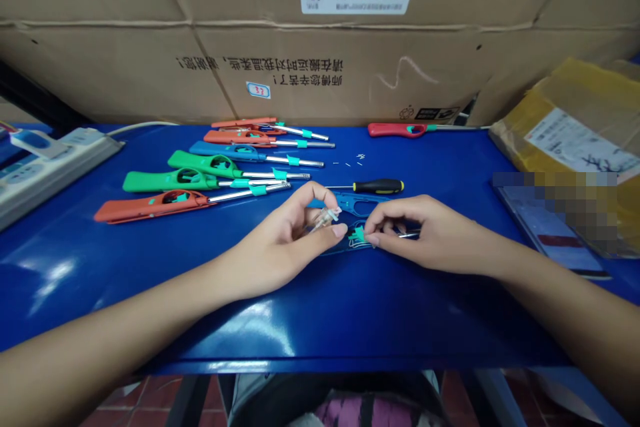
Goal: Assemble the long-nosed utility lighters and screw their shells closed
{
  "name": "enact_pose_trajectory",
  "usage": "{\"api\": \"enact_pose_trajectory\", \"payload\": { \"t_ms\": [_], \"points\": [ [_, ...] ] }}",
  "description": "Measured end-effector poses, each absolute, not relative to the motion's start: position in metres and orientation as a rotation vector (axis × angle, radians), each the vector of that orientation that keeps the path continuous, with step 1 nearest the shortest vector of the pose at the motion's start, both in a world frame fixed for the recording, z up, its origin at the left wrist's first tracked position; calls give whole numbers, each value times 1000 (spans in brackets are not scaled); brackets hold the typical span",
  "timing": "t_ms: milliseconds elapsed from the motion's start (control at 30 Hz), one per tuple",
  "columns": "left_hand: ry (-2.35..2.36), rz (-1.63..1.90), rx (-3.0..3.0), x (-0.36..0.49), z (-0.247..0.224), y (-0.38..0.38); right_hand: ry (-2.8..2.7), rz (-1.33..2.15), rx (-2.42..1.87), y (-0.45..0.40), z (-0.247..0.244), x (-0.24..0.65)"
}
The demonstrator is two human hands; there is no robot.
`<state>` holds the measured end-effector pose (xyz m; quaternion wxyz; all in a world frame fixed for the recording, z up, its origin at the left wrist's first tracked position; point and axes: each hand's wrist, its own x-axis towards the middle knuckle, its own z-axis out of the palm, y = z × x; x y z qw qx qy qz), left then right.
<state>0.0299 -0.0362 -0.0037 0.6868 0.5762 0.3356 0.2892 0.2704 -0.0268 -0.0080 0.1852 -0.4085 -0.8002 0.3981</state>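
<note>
**Pinching small lighter parts over an opened blue casing (363, 202)**

In the head view, holds a small clear part (323, 217) between thumb and index finger of the left hand (287, 240). Closes thumb and fingertips of the right hand (435, 233) on the edge of a green piece (359, 234), at the nearer half of the casing. Cannot tell whether seated in that half or lifted just clear. Shows the casing on the blue table (250, 330), split in two halves, under and between both hands, partly hidden by fingers.

Shows a black-and-yellow screwdriver (379, 185) just beyond the farther half, shaft pointing left, with tiny pale bits (349, 164) past it. Shows six coloured lighters (170, 180) in a staggered row at left, and a red lighter (397, 129) near the cardboard box (310, 47) behind.
</note>
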Motion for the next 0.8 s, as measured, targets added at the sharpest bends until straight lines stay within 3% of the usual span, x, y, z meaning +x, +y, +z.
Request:
{"api": "enact_pose_trajectory", "payload": {
  "t_ms": [367, 800],
  "points": [
    [734, 340, 1320, 25, 1, -36, -2282, 1030, -1139, -31, -14, 267],
    [952, 294, 1873, 20, 1, -38, -2242, 1008, -1045, -30, -21, 265]
  ]
}}
